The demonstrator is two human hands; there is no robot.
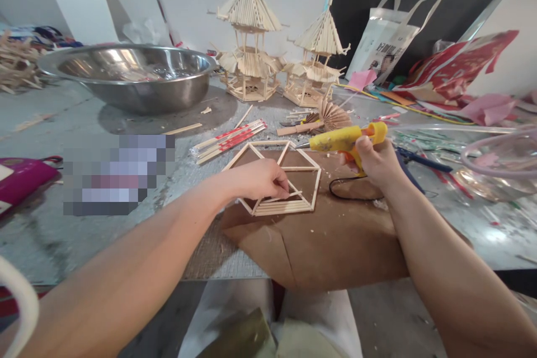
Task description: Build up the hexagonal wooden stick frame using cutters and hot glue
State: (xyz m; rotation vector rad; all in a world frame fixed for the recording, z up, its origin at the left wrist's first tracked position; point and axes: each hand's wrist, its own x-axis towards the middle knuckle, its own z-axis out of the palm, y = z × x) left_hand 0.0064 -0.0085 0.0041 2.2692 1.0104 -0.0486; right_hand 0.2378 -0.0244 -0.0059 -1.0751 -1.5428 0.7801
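Observation:
My left hand (265, 179) is closed in a pinch on a short thin wooden stick (296, 194). It is over a hexagonal stick frame (318, 183) with spokes, which lies flat on brown cardboard (335, 246). Several sticks lie side by side along the frame's near edge, close to the pinched one. My right hand (375, 158) grips a yellow hot glue gun (335, 139). Its nozzle points left, just above the far side of the frame. The fingertips of my left hand partly hide the stick.
Two stick pagodas (251, 64) (316, 50) stand at the back. A steel basin (146, 95) is at the left, beyond a blurred-out object (121, 176). Packaged chopsticks (229, 142) and a folded paper fan (333, 116) lie behind the frame. Pliers (423, 159) and clutter lie right.

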